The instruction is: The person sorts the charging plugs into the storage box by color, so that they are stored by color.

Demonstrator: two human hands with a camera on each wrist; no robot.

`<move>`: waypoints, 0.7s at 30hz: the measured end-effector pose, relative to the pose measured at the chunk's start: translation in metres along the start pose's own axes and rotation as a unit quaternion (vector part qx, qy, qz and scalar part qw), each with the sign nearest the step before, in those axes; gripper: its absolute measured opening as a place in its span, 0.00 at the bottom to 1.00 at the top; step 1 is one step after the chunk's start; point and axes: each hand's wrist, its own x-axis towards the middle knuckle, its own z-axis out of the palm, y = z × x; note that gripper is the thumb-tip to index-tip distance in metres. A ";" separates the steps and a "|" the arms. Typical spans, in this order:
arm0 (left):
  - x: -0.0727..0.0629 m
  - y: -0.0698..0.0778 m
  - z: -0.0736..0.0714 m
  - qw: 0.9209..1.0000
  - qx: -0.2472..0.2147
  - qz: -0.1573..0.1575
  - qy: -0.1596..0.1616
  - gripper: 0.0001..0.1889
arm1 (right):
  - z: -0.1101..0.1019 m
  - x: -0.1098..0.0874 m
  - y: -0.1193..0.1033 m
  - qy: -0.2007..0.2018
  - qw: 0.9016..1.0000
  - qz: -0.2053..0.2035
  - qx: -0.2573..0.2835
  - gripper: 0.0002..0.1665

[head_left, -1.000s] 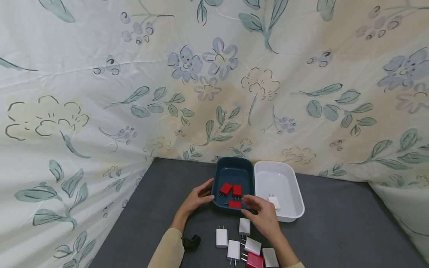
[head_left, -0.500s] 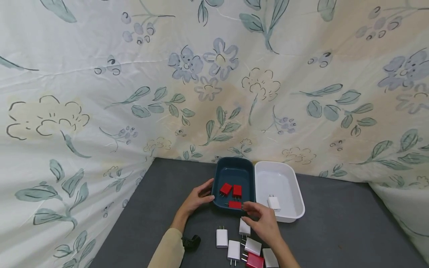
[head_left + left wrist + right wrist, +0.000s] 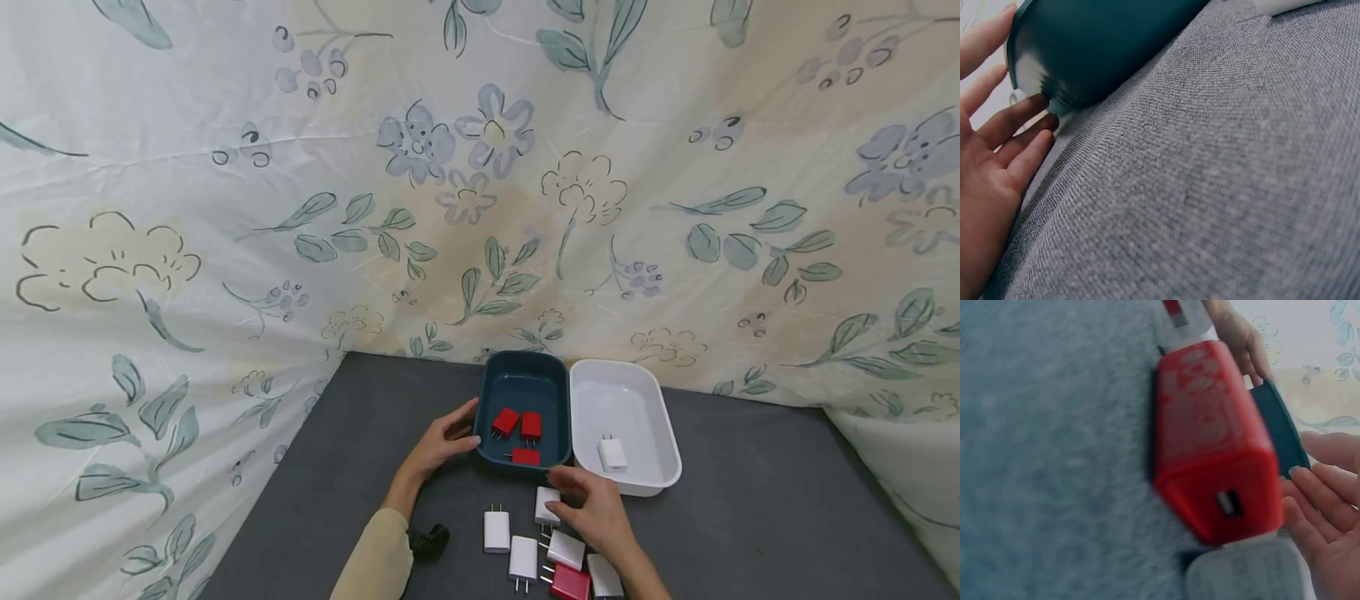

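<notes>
My left hand [image 3: 438, 446] rests its spread fingertips against the outer left wall of the dark teal tray [image 3: 558, 383], as the left wrist view shows too. Inside that tray lie three red charger plugs, one [image 3: 531, 426] beside another, with the third [image 3: 526, 457] close to the front wall. Just in front of the trays hovers my right hand [image 3: 596, 508], thumb and fingers apart and nothing between them. It is nearest to a white charger plug [image 3: 547, 505], whose right edge the thumb overlaps in the head view. A red charger plug [image 3: 1210, 431] looms large in the right wrist view.
A white tray [image 3: 652, 400] stands against the teal one, holding one white charger plug [image 3: 612, 455]. Several more white plugs, such as this upright one [image 3: 496, 532], lie at the front on the dark grey cloth [image 3: 772, 500]. Floral fabric [image 3: 480, 208] hangs behind.
My right hand has drawn back from the teal tray's front rim, down toward the white charger plug in front of it. My left hand has stayed at the tray's side.
</notes>
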 end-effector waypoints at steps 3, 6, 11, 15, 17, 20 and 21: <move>-0.001 0.002 0.000 1.000 0.007 0.000 -0.001 0.37 | 0.000 0.000 0.005 -0.013 1.000 0.002 -0.006 0.28; -0.001 0.001 0.000 1.000 0.010 0.000 0.000 0.37 | 0.000 0.000 0.009 -0.029 0.999 -0.007 -0.014 0.30; 0.002 -0.009 -0.002 1.000 0.009 -0.002 0.000 0.37 | -0.001 0.001 0.014 -0.062 0.997 -0.012 -0.038 0.31; 0.006 -0.025 -0.004 1.000 0.011 0.001 0.006 0.37 | -0.001 0.000 0.016 -0.075 0.995 -0.011 -0.062 0.31; 0.006 -0.027 -0.004 1.000 0.011 0.004 0.011 0.36 | -0.001 0.000 0.017 -0.076 0.995 -0.008 -0.072 0.31; 0.006 -0.028 -0.003 1.000 0.013 0.012 0.019 0.35 | 0.000 0.000 0.017 -0.075 0.994 -0.003 -0.077 0.32; 0.006 -0.029 -0.003 1.000 0.013 0.014 0.021 0.35 | 0.000 0.001 0.017 -0.075 0.994 -0.002 -0.079 0.32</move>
